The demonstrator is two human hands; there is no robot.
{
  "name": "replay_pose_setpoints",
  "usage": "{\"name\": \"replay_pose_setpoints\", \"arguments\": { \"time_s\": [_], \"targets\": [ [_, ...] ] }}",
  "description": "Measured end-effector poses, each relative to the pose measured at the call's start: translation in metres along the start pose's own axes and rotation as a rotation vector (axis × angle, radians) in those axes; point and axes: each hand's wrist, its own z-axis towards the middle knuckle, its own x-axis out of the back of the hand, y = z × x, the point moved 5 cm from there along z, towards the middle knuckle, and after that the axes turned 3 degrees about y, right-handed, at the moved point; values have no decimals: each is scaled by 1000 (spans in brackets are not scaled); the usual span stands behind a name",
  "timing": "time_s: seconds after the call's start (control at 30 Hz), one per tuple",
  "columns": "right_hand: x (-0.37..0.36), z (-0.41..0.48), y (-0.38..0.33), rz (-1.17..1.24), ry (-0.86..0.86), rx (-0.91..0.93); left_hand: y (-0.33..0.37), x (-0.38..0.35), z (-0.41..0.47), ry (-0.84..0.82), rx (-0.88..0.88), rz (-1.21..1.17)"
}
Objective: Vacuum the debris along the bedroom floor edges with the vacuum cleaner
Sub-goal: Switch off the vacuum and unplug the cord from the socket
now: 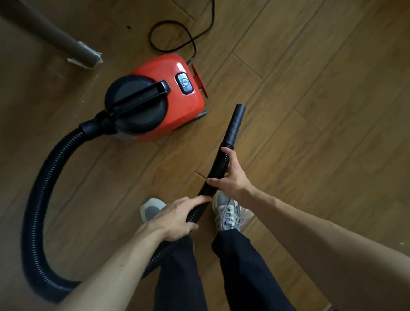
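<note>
A red canister vacuum cleaner (169,96) with a black lid and handle stands on the wooden floor ahead of me. Its black ribbed hose (35,195) leaves the front, loops wide to the left and comes back to my hands. My left hand (175,220) grips the hose low, above my left shoe. My right hand (228,175) holds the hose just behind the smooth black nozzle tube (234,125), which points up and away, its open end hanging above the floor to the right of the canister.
A black power cord (176,36) curls on the floor behind the vacuum and runs off the top edge. A grey furniture leg (70,40) with torn white wrapping stands at the upper left. My shoes (226,213) and dark trousers fill the lower middle.
</note>
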Motion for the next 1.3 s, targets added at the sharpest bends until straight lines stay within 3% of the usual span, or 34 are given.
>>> {"name": "replay_pose_setpoints", "arguments": {
  "time_s": [0.27,0.43,0.63,1.0,1.2,1.3],
  "targets": [
    [8,34,36,-28,1,-93,-17,-16,31,65,18,-33],
    [-5,53,58,21,-3,-143,-34,-19,48,14,25,-59],
    [-11,71,86,-130,42,-109,-62,-37,73,-72,84,-12],
    [-31,90,105,-327,125,-40,-88,-60,93,44,106,173],
    [-31,75,92,-336,18,-198,-82,-26,72,183,187,98],
    [-25,54,62,-456,-48,-168,-70,9,44,228,264,90]
  ]
}}
